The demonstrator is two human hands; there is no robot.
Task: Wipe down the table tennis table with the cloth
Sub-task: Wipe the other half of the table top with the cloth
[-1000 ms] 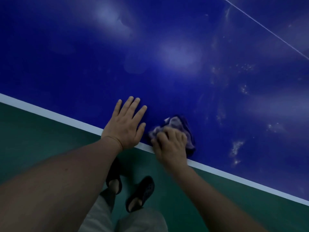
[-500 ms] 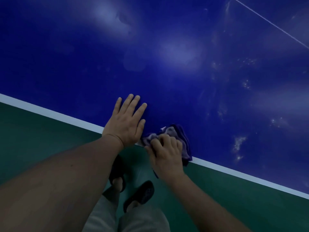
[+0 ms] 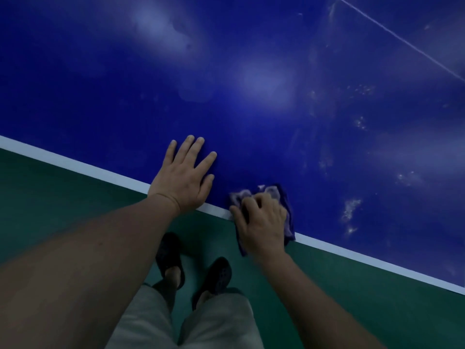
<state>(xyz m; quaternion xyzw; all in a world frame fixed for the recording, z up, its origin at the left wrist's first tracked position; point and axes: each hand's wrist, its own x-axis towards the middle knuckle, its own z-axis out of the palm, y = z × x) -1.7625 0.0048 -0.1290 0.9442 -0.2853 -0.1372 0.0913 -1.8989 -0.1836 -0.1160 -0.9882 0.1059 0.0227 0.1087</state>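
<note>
1. Filling most of the view is the glossy dark blue table tennis table (image 3: 251, 71), with a white stripe (image 3: 75, 163) along its near edge and a thin white line (image 3: 402, 44) crossing its far right corner. Pale smudges and speckled marks (image 3: 351, 209) lie scattered over its right part.
2. Below the edge lies the dark green floor (image 3: 50, 210).
3. The person's light grey trousers (image 3: 214, 323) show at the bottom, above a pair of dark perforated sandals (image 3: 168, 253) standing on the floor.
4. The left hand (image 3: 182, 181) lies flat on the table just inside the white stripe, fingers straight and spread, holding nothing.
5. The right hand (image 3: 261, 222) is just beside it, apart from it, on the table's edge. Its fingers are curled over the cloth and grip it.
6. The crumpled purple-blue cloth (image 3: 271, 191) is pressed on the table at the near edge under the right hand. Part of it shows beyond the fingertips, and a corner hangs over the edge below the palm.
</note>
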